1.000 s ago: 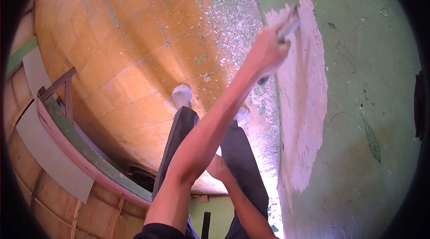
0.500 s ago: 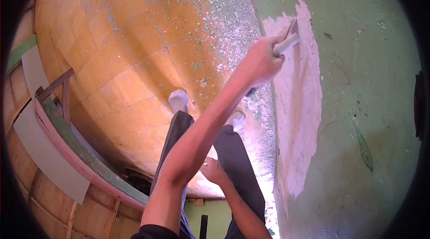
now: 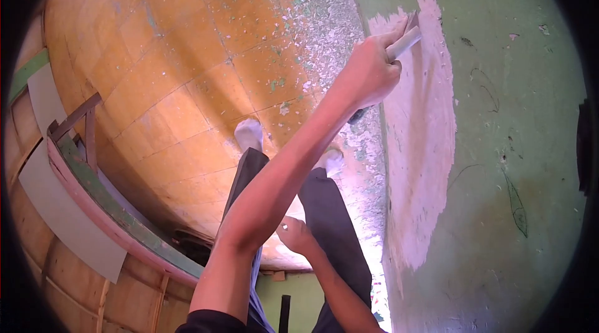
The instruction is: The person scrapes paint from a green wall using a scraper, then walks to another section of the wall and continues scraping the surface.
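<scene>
My left hand (image 3: 372,71) reaches across to the wall at the right, its fingers wrapped round the pale handle of a scraper (image 3: 405,45). The scraper's blade overlaps the upper part of a bare whitish patch (image 3: 417,139), where the green paint is off. One finger stretches along the tool towards the blade. Lower down, my right hand (image 3: 296,236) is held closed by my dark trouser legs (image 3: 334,221), with a small white spot at its fingers; I cannot tell what it holds.
Paint flakes (image 3: 312,15) litter the orange tiled floor (image 3: 181,83) along the wall's foot. Green paint (image 3: 499,115) surrounds the patch. To the left stands a curved-looking wooden frame (image 3: 106,208) with pink and green edges. My feet (image 3: 249,133) stand between frame and wall.
My left hand and the scraper have shifted slightly up and to the right in view. The wall patch also sits a little differently as the view moved. My right hand stays nearly still.
</scene>
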Demonstrator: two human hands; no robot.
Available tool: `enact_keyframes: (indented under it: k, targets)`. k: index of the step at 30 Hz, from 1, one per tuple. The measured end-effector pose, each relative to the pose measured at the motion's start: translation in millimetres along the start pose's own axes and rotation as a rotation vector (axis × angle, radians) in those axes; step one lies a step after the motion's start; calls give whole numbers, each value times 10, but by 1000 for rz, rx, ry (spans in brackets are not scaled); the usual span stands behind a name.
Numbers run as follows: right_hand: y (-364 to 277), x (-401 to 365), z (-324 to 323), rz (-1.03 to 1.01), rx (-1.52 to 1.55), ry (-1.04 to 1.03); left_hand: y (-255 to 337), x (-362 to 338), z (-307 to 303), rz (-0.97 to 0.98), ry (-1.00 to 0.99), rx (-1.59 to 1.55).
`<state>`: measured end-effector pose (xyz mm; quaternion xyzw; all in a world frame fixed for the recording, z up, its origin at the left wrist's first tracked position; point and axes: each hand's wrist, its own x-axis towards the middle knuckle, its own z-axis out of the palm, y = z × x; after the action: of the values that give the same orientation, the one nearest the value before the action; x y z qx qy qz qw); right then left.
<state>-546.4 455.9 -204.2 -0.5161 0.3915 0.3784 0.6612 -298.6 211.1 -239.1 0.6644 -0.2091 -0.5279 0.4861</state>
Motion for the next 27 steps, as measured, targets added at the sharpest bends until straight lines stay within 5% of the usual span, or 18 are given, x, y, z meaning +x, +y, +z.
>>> enact_keyframes:
  k: [5, 10, 14, 17, 21, 27]
  targets:
    - [-144, -1, -135, -46, -26, 34, 205, -39, 22, -97, 15, -32]
    - [-170, -61, -88, 25, -32, -12, 66, 2, 39, 83, 108, 63]
    - [48, 18, -7, -138, -106, 67, -191, 92, 301, 366, 276, 109]
    - [-93, -15, -20, 38, 13, -22, 367, 275, -200, -157, 59, -26]
    - [-215, -38, -142, -25, -40, 6, 59, -93, 123, 111, 67, 104]
    - [-212, -17, -117, -8, -49, 6, 350, 124, -139, -22, 68, 10]
